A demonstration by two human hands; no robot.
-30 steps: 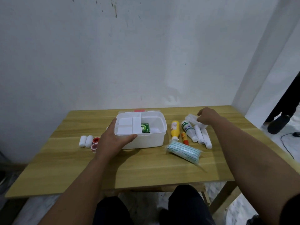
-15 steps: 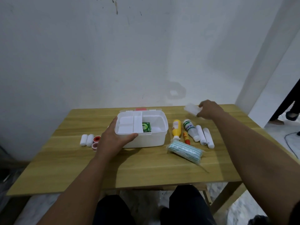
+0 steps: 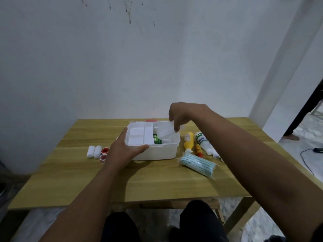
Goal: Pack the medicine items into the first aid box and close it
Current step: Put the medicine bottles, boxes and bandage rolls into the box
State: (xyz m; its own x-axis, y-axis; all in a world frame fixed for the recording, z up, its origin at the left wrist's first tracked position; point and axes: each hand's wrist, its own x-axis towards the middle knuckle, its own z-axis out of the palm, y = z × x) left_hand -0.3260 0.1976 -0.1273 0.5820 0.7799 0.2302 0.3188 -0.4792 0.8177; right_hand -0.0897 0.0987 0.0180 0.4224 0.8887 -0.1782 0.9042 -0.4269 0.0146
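Observation:
The white first aid box [image 3: 157, 151] stands open mid-table, a divided white tray [image 3: 139, 135] in its left half and a green packet [image 3: 157, 139] beside it. My left hand [image 3: 125, 151] grips the box's front left corner. My right hand [image 3: 181, 115] hovers over the box's right half, fingers pinched on a white translucent packet [image 3: 165, 131] that hangs down into the box. Right of the box lie a yellow bottle [image 3: 189, 142], a small orange tube [image 3: 198, 149], a white bottle with a green label [image 3: 202, 140] and a bagged blue-striped roll [image 3: 197, 164].
Left of the box lie two white gauze rolls [image 3: 94, 151] and two red-rimmed tape rolls [image 3: 104, 153]. The box lid's red latch [image 3: 151, 120] shows behind the box. A wall stands close behind the wooden table [image 3: 157, 186]. My knees are under its front edge.
My right hand lifted the white packet from the table's right side and carried it left to above the open box. My left hand stayed on the box.

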